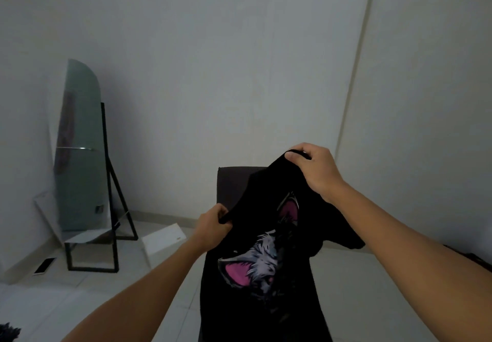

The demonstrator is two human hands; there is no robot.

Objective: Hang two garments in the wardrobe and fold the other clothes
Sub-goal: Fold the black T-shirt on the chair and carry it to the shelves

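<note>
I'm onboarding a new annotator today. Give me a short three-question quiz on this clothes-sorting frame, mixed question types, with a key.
1. True or false: both the left hand and the right hand grip the black T-shirt.
2. Which hand is held higher? A) left B) right
3. Fill in: a standing ____ leans by the wall at left.

Key: 1 true; 2 B; 3 mirror.

Pale walls [213,49], tiled floor [66,301], leaning mirror [80,150]
</note>
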